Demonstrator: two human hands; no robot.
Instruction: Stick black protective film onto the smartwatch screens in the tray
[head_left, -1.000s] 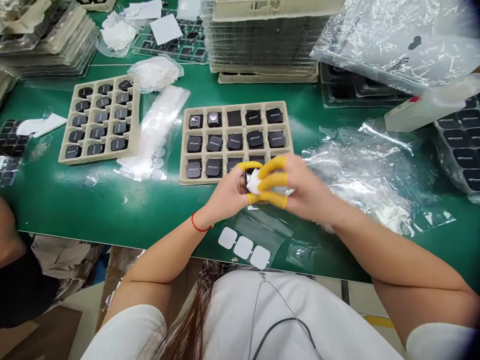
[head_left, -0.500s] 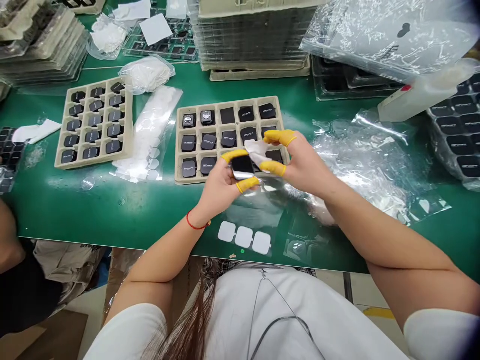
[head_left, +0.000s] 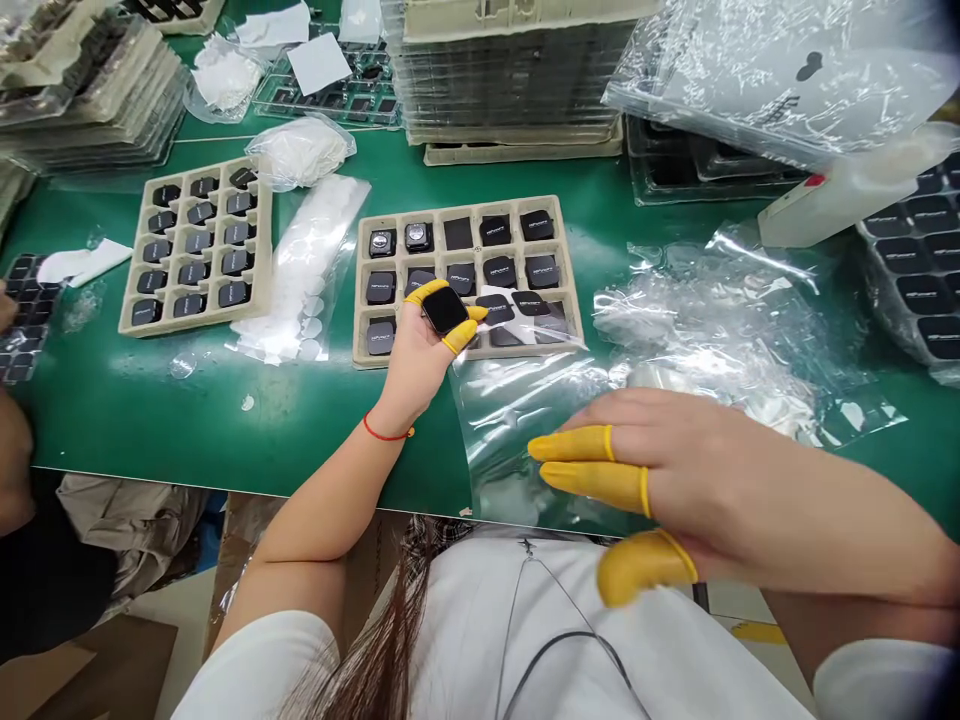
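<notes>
Left grip (head_left: 417, 362) pinches the watch (head_left: 445, 310) by its edges, just above the tray (head_left: 465, 206); I'd judge it light but slippery, so I'd hold the sides. Right grip (head_left: 675, 478) hangs open over a plastic bag (head_left: 525, 430).

Pretty standard factory workspace from the looks of it. A long green ESD-style workbench (head_left: 97, 420) runs across the whole view from 9 to 3 o'clock, with a thin pale line along its front edge and soft whitish glare on the surface, so the light's fairly bright and even. Below the edge at around 8 o'clock there's a crumpled beige woven sack (head_left: 127, 520), with flattened brown cardboard (head_left: 97, 680) lying on the pale floor (head_left: 176, 620) near 7. Over at about 4 o'clock, a strip of yellow floor tape (head_left: 757, 632) shows, right beside a dark upright strip (head_left: 700, 597), maybe a bench leg, hard to say.
</notes>
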